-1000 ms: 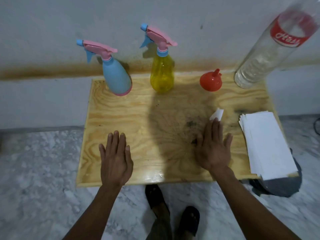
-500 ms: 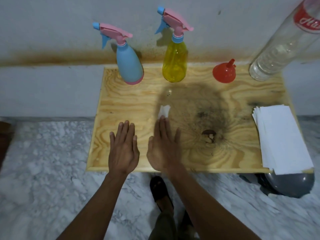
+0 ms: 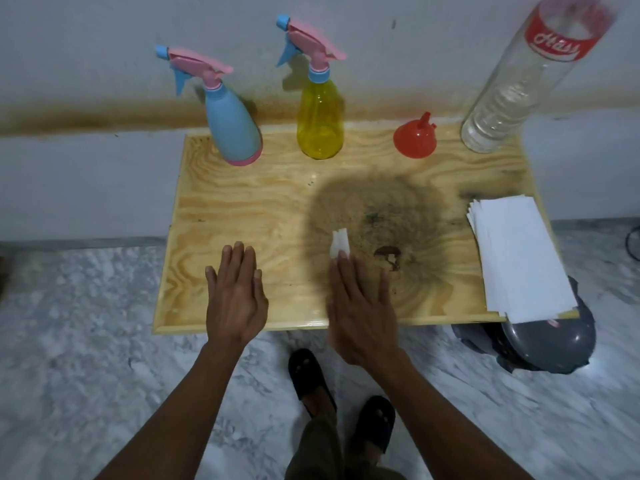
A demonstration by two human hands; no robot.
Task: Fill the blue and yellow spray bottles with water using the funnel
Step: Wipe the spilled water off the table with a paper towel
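A blue spray bottle (image 3: pixel 232 131) and a yellow spray bottle (image 3: pixel 320 124), both with pink trigger heads on, stand upright at the back of the wooden table (image 3: pixel 242 209). A red funnel (image 3: pixel 415 138) sits mouth-down to their right. A tall clear bottle (image 3: pixel 519 84) with a red label holds water at the back right corner. My left hand (image 3: pixel 235 292) lies flat on the table near its front edge, fingers together. My right hand (image 3: pixel 360 306) presses a folded white tissue (image 3: pixel 340 244) flat against the table; only the tissue's tip shows past my fingertips.
A stack of white tissues (image 3: pixel 519 258) lies at the table's right edge. A dark stain (image 3: pixel 381 216) covers the table's middle. A grey round object (image 3: pixel 547 344) sits on the marble floor below the right corner. My feet in dark sandals (image 3: pixel 311 379) stand below the front edge.
My right hand slid the tissue left across the stain, then back toward the right. My left hand stayed flat in place. The camera view shifted.
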